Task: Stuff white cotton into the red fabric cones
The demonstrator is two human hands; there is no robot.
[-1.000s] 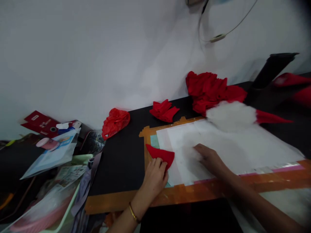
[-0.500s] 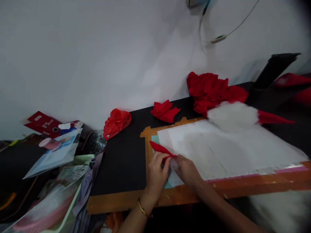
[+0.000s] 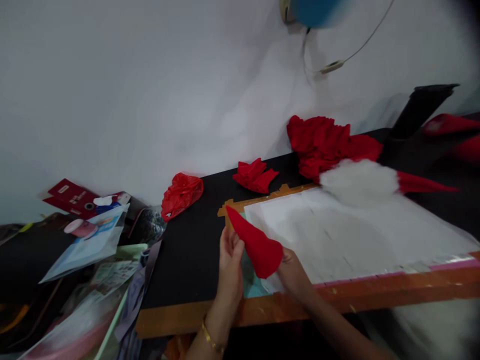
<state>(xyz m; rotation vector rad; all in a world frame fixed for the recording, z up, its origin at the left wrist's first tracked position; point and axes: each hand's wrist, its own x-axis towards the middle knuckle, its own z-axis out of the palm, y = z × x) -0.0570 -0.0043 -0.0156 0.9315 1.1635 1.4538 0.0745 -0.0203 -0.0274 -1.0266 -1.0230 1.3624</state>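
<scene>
A red felt cone (image 3: 258, 245) is held over the left end of the white sheet, its tip pointing up and left. My left hand (image 3: 231, 255) has its fingers at the cone's left side, with the thumb against the felt. At the wide end, my right hand (image 3: 292, 267) grips the edge, some of its fingers hidden behind the felt. A white fluffy piece with a red pointed end (image 3: 360, 180) lies on the back right of the white sheet (image 3: 318, 235).
Behind the sheet are a red fabric pile (image 3: 322, 142), a smaller red bundle (image 3: 255, 175) and a red plastic bag (image 3: 182, 195). A black upright object (image 3: 423, 110) stands at the back right. Left of the table (image 3: 180, 265) is a cluttered bin (image 3: 112, 320).
The red felt has turned from a narrow, folded view to a broad cone shape. My left hand has shifted left and loosened from its pinch near my right hand. The view has shifted slightly.
</scene>
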